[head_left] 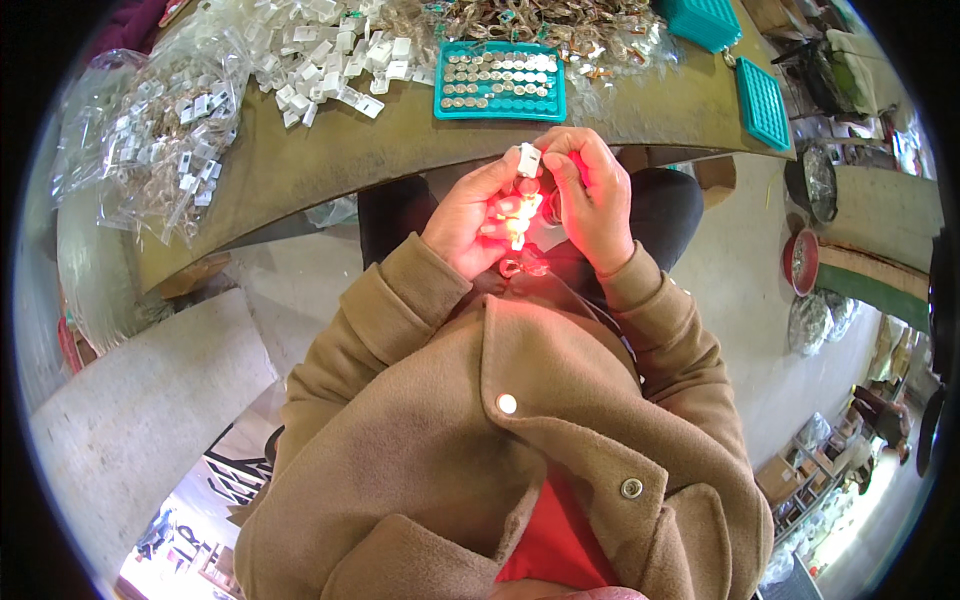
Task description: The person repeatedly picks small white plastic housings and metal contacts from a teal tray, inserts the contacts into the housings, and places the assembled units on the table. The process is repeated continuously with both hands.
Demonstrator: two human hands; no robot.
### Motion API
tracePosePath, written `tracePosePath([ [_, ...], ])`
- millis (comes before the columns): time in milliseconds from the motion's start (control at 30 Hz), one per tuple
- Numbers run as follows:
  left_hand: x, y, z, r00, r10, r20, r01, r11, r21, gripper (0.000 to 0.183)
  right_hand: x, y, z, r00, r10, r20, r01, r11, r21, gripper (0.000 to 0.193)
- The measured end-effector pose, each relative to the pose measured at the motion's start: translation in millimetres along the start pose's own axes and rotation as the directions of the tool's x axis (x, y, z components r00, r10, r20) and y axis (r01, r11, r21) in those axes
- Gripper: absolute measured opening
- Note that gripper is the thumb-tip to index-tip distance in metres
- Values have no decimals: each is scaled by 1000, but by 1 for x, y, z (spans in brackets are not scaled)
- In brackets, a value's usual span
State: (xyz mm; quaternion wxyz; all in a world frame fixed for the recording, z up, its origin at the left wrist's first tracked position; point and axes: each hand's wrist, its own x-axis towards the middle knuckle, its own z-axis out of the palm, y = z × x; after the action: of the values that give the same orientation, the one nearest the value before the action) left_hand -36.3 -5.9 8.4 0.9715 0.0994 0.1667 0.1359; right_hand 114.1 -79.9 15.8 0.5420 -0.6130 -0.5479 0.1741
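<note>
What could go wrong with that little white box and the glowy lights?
The little white box might slip and fall, because the left hand pinches it by the fingertips, out past the edge of the table. The glowing lights are bunched below it, near the right hand, so they could snag or tangle. And a bump to the teal tray could perhaps knock its round silver discs out of their rows.

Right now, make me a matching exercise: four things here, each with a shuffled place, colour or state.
1. white case
2. teal tray
3. clear plastic bag
4. coat

A. brown
B. on the table's left side, holding white pieces
C. bearing rows of silvery discs
D. between left hand and right hand

Pairs: 1-D, 2-C, 3-B, 4-A
</note>
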Motion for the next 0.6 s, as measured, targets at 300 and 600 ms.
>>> tracePosePath([
  [300, 0, 1, 8, 998, 7, -66, -4, 999, 44, 25, 2, 3, -2, 995, -46, 92, 45, 999, 19, 5],
  [600, -2, 4, 1, 947, 154, -283, -63, 949, 308, 19, 8, 2, -11, 927, 260, 272, -319, 926, 203, 6],
])
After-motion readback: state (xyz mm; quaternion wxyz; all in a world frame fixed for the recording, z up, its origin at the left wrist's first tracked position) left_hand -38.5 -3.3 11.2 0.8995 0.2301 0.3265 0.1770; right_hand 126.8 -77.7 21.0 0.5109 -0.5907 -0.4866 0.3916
